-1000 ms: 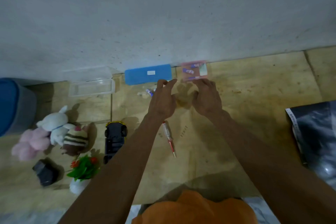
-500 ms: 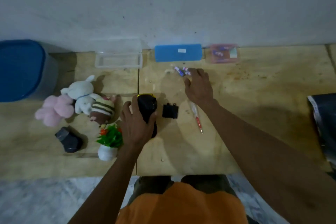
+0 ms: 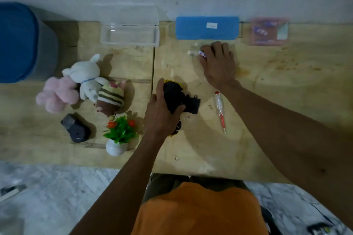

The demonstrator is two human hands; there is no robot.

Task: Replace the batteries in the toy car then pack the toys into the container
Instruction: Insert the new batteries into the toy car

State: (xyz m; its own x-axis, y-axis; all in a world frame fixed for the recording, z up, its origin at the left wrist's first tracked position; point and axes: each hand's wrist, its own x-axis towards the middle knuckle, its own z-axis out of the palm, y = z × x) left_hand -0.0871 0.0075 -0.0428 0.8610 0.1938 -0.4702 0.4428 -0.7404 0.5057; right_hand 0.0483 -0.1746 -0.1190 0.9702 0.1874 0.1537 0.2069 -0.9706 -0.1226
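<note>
Batteries are the business of this moment, judging from the only view you have, the head camera looking down on the wooden table [image 3: 267,139].

Your left hand [image 3: 162,114] grips the toy car [image 3: 174,95], fingers and thumb curled around its dark body, which seems to lie underside up near the table's middle. Just beside it, touching or nearly so, lies the black battery cover [image 3: 193,103], so the compartment looks open. A screwdriver [image 3: 220,109] with a clear handle and red shaft rests near the cover, apart from both hands.

Your right hand [image 3: 217,65] reaches toward the far edge, fingers curled down over a small battery [image 3: 202,54] with a white and purple wrap; you appear to be pinching it, though the fingertips hide the contact. Behind it sit a blue case [image 3: 207,27] and a pink battery pack [image 3: 267,31], blurred.

To the left, the clear container [image 3: 129,37] stands open against the wall, with the white plush rabbit [image 3: 86,76], pink plush [image 3: 57,94], striped plush [image 3: 110,99], a small black toy [image 3: 75,128] and a potted plastic plant [image 3: 120,135] waiting unpacked.

Your step looks like fetching a fresh cell, with packing not yet begun. Next you need to bring the battery to the car, match its polarity, then refit the cover.
</note>
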